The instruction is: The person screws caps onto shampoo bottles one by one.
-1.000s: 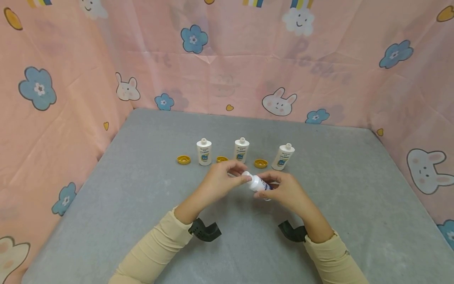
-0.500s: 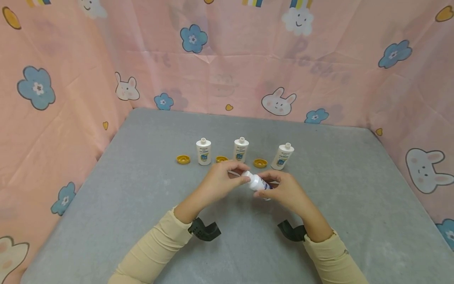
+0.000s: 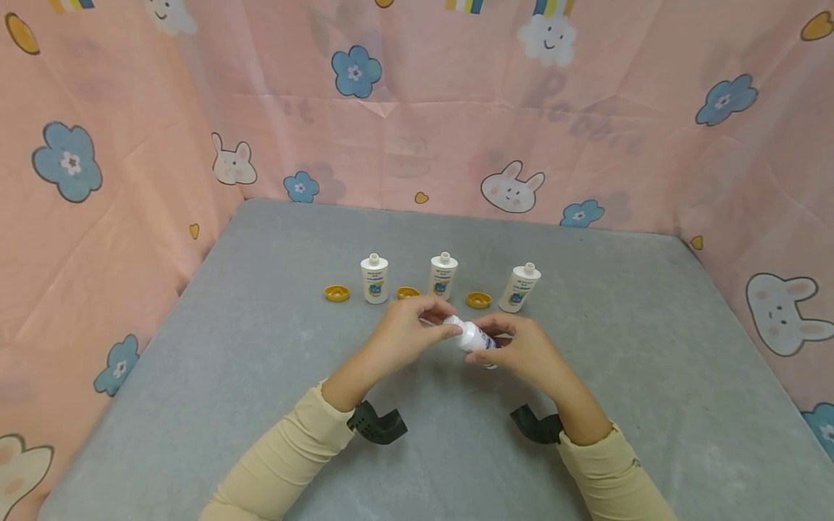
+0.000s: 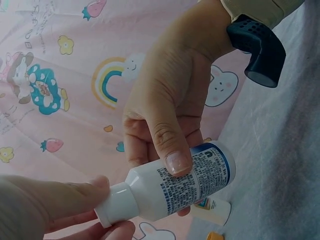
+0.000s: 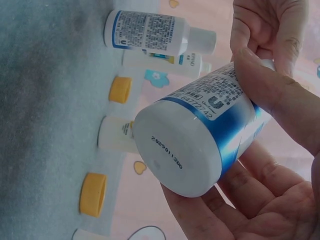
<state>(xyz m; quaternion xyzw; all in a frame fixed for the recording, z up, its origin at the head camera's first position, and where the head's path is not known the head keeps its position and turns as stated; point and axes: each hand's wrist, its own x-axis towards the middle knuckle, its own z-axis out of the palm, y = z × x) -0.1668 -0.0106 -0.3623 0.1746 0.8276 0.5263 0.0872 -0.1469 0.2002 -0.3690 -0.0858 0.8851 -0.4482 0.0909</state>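
A small white bottle (image 3: 474, 337) with a blue-edged label is held tilted above the table, between both hands. My left hand (image 3: 409, 329) pinches its white cap (image 4: 120, 204) between thumb and fingers. The right hand (image 3: 529, 351) grips the bottle's body, thumb on the label and fingers curled round the far side. Its flat base (image 5: 177, 150), printed with a number, faces the right wrist camera. A similar capped bottle (image 5: 145, 32) stands on the table in the right wrist view; it is hidden in the head view.
Three open-necked white bottles stand behind the hands: a left one (image 3: 374, 281), a middle one (image 3: 443, 275) and a leaning right one (image 3: 520, 288). Yellow caps lie beside them: left (image 3: 337, 293), middle (image 3: 408, 292), right (image 3: 478, 299). Pink printed cloth (image 3: 417, 130) surrounds the grey table (image 3: 293, 449).
The left hand's fingers have shifted slightly around the cap, lifting and then settling back. The right hand keeps its grip, and the other bottles and yellow caps stay put.
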